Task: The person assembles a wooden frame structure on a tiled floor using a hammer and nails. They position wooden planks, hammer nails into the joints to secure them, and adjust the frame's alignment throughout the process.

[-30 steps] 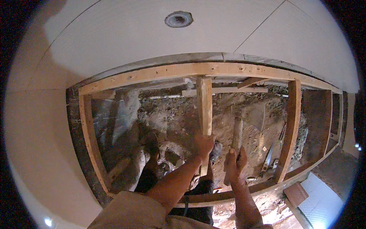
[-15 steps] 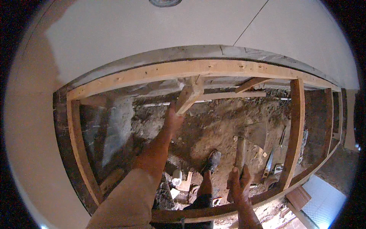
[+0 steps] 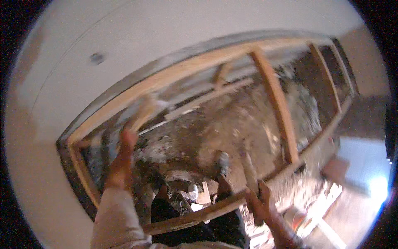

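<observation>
My left hand point(image 3: 127, 139) is closed around the lower end of a short piece of lumber point(image 3: 145, 112), whose upper end meets the far rail of a wooden frame point(image 3: 190, 68). Low on the right, my right hand point(image 3: 260, 201) grips a tool's wooden handle point(image 3: 249, 171), pointing up and away from me over the dirt. The head of that tool is too smeared to make out. The near rail point(image 3: 195, 218) of the frame crosses in front of my legs.
A crosspiece point(image 3: 275, 108) spans the frame right of centre, with another point(image 3: 325, 76) farther right. Inside lies a dirt floor point(image 3: 207, 128) with a long board point(image 3: 211, 97) near the far side. A pale wall point(image 3: 166, 29) rises beyond; a bright sheet point(image 3: 360, 162) lies right.
My view has turned, so the frame now slants up to the right. The left hand appears farther left, still on the lumber; the right still holds the handle. A second leg shows.
</observation>
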